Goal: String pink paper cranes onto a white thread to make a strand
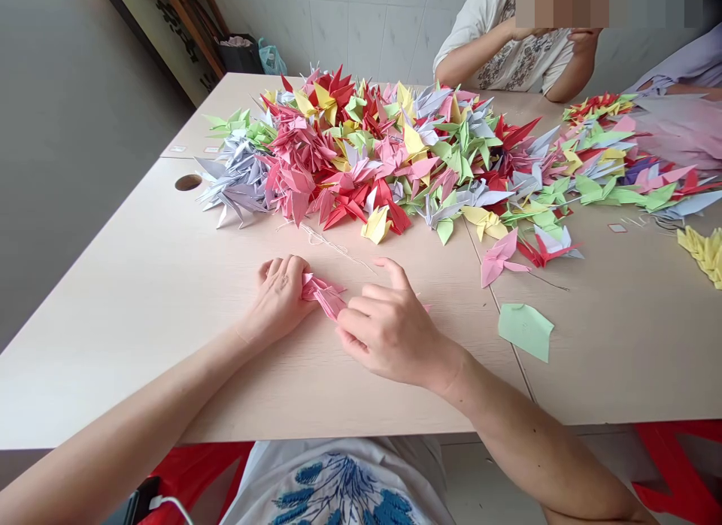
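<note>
Nearest the wearer, a white shirt with a blue pattern [344,487] at the table [169,374]; just over the edge, the left hand [282,292] is curled closed on one end of the pink folded paper [326,295]; the right hand [389,326] is at the other end, index finger raised, the rest bent in, and whether they pinch the paper I cannot tell; the pink piece lies between the hands, its long axis slanting from the left hand rightward and a little toward the wearer, pointed ends fanning out to the right; off to the right, a flat green sheet [526,331]; beyond it, a single pink paper crane [501,259]; past the hands, loose white string [332,245]; then the big heap of folded paper [350,149] in red, pink, yellow, green and pale blue; across the table, a person [508,51] with forearms raised.
</note>
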The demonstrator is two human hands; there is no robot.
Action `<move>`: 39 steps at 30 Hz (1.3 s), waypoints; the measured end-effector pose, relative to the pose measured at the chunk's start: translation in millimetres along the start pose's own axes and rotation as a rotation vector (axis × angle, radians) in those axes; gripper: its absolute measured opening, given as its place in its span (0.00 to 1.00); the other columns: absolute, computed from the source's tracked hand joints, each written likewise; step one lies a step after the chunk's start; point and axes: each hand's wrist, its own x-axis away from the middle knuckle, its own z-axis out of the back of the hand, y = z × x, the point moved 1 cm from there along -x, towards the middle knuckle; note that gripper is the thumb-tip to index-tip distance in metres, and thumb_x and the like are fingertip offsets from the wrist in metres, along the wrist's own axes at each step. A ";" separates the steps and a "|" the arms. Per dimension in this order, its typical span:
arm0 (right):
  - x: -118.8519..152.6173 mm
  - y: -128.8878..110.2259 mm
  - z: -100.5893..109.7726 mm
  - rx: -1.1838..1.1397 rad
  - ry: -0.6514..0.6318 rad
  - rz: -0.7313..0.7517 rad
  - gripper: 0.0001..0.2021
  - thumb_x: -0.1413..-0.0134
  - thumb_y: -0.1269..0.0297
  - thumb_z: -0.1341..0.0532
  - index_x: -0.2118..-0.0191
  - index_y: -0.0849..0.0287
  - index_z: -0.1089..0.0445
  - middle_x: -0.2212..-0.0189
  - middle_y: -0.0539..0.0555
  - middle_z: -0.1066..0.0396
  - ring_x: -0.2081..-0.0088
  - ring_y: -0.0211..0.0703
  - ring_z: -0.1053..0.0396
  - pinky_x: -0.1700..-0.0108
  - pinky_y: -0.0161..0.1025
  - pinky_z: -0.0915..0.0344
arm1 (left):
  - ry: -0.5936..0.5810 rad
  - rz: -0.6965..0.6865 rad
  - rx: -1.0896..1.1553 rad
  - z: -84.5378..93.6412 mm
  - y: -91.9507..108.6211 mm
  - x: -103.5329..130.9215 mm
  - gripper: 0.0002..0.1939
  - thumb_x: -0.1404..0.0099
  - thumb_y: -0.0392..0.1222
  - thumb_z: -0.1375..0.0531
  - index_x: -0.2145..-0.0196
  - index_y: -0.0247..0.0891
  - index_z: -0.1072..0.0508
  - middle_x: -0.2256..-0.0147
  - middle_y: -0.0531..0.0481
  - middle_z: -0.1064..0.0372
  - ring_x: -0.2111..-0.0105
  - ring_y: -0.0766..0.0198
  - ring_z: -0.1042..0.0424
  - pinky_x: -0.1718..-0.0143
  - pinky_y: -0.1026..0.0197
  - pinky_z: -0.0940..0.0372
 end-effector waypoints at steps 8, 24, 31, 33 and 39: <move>3.3 25.4 3.3 -0.115 0.011 -0.276 0.10 0.47 0.70 0.43 0.78 0.59 0.37 0.85 0.42 0.39 0.78 0.32 0.43 0.42 0.46 0.52 | -0.063 -0.220 0.235 13.9 3.2 -5.3 0.24 0.42 0.56 0.37 0.51 0.43 0.32 0.57 0.46 0.31 0.56 0.54 0.34 0.47 0.49 0.46; 2.5 22.4 3.7 -0.003 0.024 -0.232 0.10 0.43 0.68 0.43 0.75 0.58 0.33 0.81 0.44 0.33 0.75 0.35 0.38 0.41 0.48 0.54 | -0.036 -0.120 0.375 7.2 -1.1 -8.1 0.11 0.34 0.51 0.43 0.64 0.40 0.36 0.64 0.49 0.31 0.66 0.61 0.34 0.62 0.58 0.38; 2.8 16.2 -4.2 0.054 0.059 -0.230 0.05 0.44 0.63 0.40 0.65 0.58 0.29 0.79 0.47 0.29 0.75 0.37 0.37 0.42 0.49 0.53 | -0.019 -0.183 0.336 4.0 -3.4 -9.1 0.11 0.34 0.50 0.43 0.63 0.40 0.33 0.63 0.48 0.32 0.64 0.60 0.33 0.61 0.58 0.38; 3.9 18.7 -8.4 0.064 0.060 -0.269 0.05 0.43 0.64 0.40 0.67 0.58 0.29 0.81 0.46 0.30 0.76 0.37 0.37 0.42 0.49 0.53 | -0.016 -0.186 0.328 5.1 -2.9 -9.5 0.11 0.35 0.51 0.42 0.63 0.40 0.33 0.64 0.49 0.32 0.65 0.60 0.33 0.61 0.58 0.38; 3.7 26.0 -5.3 0.002 -0.001 -0.365 0.07 0.43 0.69 0.43 0.72 0.57 0.32 0.78 0.46 0.29 0.73 0.37 0.36 0.42 0.49 0.57 | -0.047 -0.177 0.329 6.4 -1.5 -10.2 0.11 0.35 0.51 0.43 0.64 0.40 0.33 0.64 0.48 0.31 0.64 0.59 0.33 0.59 0.56 0.38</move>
